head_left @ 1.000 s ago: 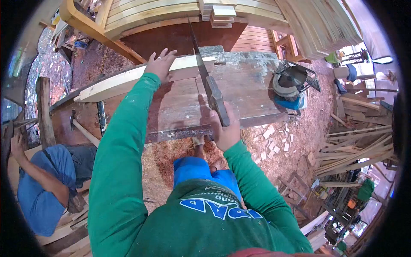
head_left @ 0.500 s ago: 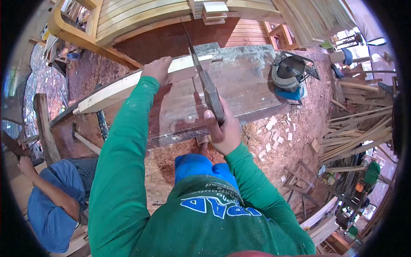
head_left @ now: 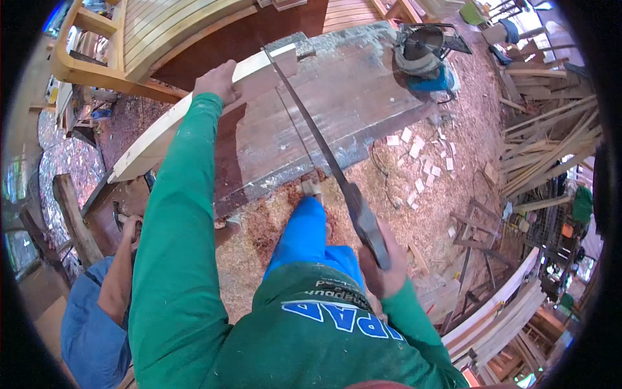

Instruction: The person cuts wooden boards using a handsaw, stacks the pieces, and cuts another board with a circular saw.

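A long pale wooden board (head_left: 155,135) lies along the far left edge of the workbench (head_left: 291,129). My left hand (head_left: 217,83) is closed over the board near its right end. My right hand (head_left: 384,259) is wrapped round the handle of a hand saw (head_left: 311,123), close to my body at the lower right. The saw's blade slants up and left across the bench, and its tip end is at the board, to the right of my left hand.
A circular saw (head_left: 424,58) sits on the bench's right end. Wooden furniture (head_left: 188,26) stands beyond the bench. Offcuts (head_left: 418,146) and sawdust cover the floor. Wood strips (head_left: 557,149) are piled at right. Another person (head_left: 97,324) in blue is at lower left, one hand on a hammer.
My right hand has drawn the saw back toward my body. My left hand has closed on the board. The other person's hand has moved to the hammer. The view has shifted.
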